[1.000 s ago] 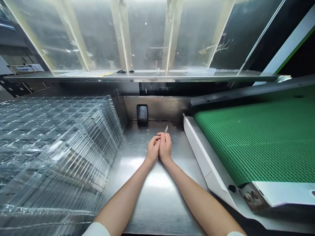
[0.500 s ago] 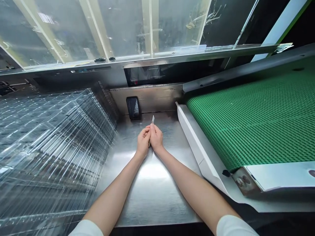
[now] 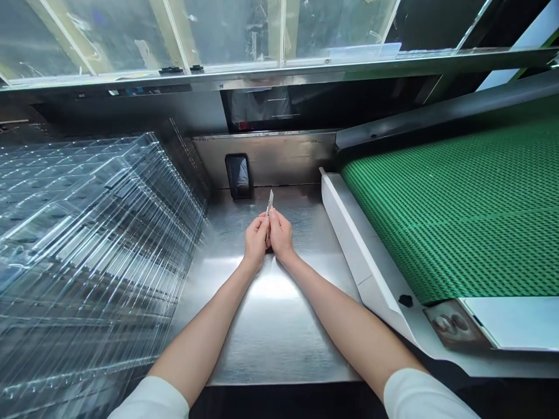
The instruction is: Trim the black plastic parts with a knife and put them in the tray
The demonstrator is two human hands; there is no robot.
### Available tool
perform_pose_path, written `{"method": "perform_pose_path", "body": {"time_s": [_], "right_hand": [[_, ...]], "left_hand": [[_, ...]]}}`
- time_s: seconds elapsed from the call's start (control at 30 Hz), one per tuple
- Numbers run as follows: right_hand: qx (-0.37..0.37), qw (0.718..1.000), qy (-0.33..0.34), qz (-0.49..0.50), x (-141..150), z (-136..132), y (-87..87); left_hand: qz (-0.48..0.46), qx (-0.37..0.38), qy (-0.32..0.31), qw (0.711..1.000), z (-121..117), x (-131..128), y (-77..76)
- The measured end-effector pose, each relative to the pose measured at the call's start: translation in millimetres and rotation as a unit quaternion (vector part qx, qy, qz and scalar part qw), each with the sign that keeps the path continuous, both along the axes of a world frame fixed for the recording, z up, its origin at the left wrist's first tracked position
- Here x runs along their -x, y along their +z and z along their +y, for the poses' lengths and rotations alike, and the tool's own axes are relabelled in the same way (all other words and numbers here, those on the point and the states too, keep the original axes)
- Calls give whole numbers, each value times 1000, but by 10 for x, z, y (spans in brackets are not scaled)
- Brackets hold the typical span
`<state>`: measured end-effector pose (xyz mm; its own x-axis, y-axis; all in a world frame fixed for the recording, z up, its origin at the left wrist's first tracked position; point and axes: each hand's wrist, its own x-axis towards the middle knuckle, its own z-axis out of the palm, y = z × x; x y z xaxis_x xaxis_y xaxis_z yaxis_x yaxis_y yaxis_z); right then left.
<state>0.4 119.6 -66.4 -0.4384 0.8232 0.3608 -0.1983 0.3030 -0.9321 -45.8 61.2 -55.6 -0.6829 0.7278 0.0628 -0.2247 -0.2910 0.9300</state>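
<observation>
Pinched tight, left hand point(image 3: 256, 240) and right hand point(image 3: 280, 234) pressed together around a slim metal blade point(image 3: 269, 203), tip poking up past the fingers, out over the steel table point(image 3: 271, 343). Can't tell which fingers carry most of the hold. Looks like just a holding-the-blade stage, no cutting going on. Worth going careful next with that bare tip! Off to the left, a big stack of clear plastic trays point(image 3: 87, 244), rows of compartments, contents impossible to make out through the glare. Off to the right, green mesh conveyor point(image 3: 454, 221) behind a white guard point(image 3: 362, 250). Small black holder point(image 3: 238, 176) on the back panel point(image 3: 279, 160).
</observation>
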Motion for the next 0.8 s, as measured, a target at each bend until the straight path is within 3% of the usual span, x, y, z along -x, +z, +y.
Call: {"method": "perform_pose_path", "body": {"time_s": [0.2,0.8], "right_hand": [[-1,1000,-1,9,-4,-23,20],[-44,999,-21,-6,28,3,0]], "left_hand": [[-31,-12,-17,999,-34,-19,55],[-13,-13,-7,1000,-22,-13,-3]]}}
